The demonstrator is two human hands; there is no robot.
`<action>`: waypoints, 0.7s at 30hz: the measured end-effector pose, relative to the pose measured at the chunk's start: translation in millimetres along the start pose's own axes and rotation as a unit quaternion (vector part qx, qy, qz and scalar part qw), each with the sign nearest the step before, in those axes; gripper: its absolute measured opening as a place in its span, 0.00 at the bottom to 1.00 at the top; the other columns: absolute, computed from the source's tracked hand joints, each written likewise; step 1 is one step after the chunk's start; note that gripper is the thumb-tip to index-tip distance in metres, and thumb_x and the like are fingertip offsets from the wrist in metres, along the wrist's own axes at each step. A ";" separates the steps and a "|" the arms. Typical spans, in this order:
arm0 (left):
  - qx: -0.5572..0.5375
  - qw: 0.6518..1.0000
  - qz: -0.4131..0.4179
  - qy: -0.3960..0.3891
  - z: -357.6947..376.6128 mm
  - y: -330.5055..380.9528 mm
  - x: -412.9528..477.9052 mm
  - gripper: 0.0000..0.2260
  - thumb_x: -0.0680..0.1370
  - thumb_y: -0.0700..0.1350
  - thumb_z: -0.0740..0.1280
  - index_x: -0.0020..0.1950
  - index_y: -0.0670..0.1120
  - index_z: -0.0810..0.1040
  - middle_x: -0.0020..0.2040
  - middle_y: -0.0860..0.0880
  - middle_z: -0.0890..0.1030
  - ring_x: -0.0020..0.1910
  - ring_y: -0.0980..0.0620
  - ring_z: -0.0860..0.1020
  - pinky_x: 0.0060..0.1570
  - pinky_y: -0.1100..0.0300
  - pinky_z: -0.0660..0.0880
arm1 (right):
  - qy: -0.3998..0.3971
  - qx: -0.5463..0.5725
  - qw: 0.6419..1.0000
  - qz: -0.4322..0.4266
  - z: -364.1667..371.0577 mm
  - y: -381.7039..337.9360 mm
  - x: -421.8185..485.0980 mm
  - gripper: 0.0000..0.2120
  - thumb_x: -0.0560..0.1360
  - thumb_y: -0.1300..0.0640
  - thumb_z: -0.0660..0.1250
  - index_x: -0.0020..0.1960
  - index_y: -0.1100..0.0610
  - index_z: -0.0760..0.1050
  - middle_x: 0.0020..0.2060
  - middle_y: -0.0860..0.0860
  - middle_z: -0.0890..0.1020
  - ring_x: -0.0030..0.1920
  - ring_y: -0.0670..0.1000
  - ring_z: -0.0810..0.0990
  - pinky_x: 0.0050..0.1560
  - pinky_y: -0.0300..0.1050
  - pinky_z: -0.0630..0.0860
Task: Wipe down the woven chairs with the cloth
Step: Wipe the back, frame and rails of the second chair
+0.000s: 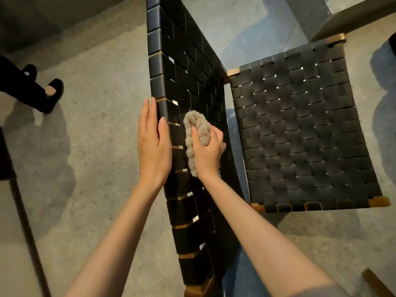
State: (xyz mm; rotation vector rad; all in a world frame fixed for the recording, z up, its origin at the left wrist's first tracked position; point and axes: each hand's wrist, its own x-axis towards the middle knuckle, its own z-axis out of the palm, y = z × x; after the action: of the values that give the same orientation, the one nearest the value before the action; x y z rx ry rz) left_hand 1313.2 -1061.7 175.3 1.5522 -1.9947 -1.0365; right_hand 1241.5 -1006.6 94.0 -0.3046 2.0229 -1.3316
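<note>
1. The cloth (pixel 196 138) is a fuzzy beige bundle sitting a bit above the middle of the frame, pressed flat against the black woven backrest (pixel 182 86) of the chair.
2. The right hand (pixel 206 154) has it bunched up, thumb over the front and fingers curled round the far side, so that's a proper grip on the cloth.
3. The left hand (pixel 153 144) is just left of the cloth, fingers straight and together, palm flat along the outer edge of the backrest, thumb resting on the straps. It's not gripping anything, just laid against the frame edge.
4. The backrest runs from the top centre down to the bottom centre of the frame, with bits of tan wood showing between the straps.
5. The woven seat (pixel 300 129) fills the right half, same black basket weave, wood corners poking out.
6. Grey concrete floor (pixel 96 146) all around.
7. Upper left: another person's leg (pixel 23 88) in dark trousers and 2 black shoes.
8. A dark thin pole (pixel 27 232) runs down the lower left edge.
</note>
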 end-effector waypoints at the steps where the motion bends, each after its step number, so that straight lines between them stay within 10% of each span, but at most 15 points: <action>1: -0.006 1.000 -0.005 -0.002 1.5 0.5 5.4 0.22 0.84 0.47 0.52 0.77 0.48 0.54 0.78 0.53 0.54 0.75 0.62 0.51 0.72 0.67 0.48 | 0.012 -0.001 1.000 0.018 0.3 8.4 10.5 0.19 0.76 0.46 0.65 0.64 0.53 0.73 0.60 0.45 0.70 0.57 0.46 0.65 0.50 0.39 0.67; 8: 0.013 1.000 0.007 0.000 11.3 5.1 19.4 0.23 0.84 0.47 0.52 0.78 0.48 0.49 0.78 0.53 0.51 0.75 0.62 0.49 0.74 0.65 0.47 | 0.062 -0.072 0.981 0.167 -11.7 58.4 68.8 0.19 0.80 0.50 0.59 0.70 0.52 0.68 0.67 0.53 0.69 0.66 0.57 0.67 0.63 0.54 0.68; 21: 0.032 0.999 0.017 0.023 16.4 10.2 18.3 0.22 0.84 0.44 0.52 0.78 0.46 0.51 0.78 0.51 0.52 0.75 0.63 0.50 0.70 0.74 0.46 | -0.044 -0.050 0.995 -0.070 5.6 -4.6 4.6 0.19 0.75 0.38 0.55 0.63 0.22 0.55 0.69 0.42 0.63 0.63 0.47 0.62 0.52 0.36 0.66</action>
State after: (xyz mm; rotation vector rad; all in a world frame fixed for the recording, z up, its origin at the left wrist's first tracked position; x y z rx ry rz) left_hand 1289.6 -1072.9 170.3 1.5545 -2.0347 -0.9247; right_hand 1241.0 -1015.1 94.8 -0.5506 2.0275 -1.2784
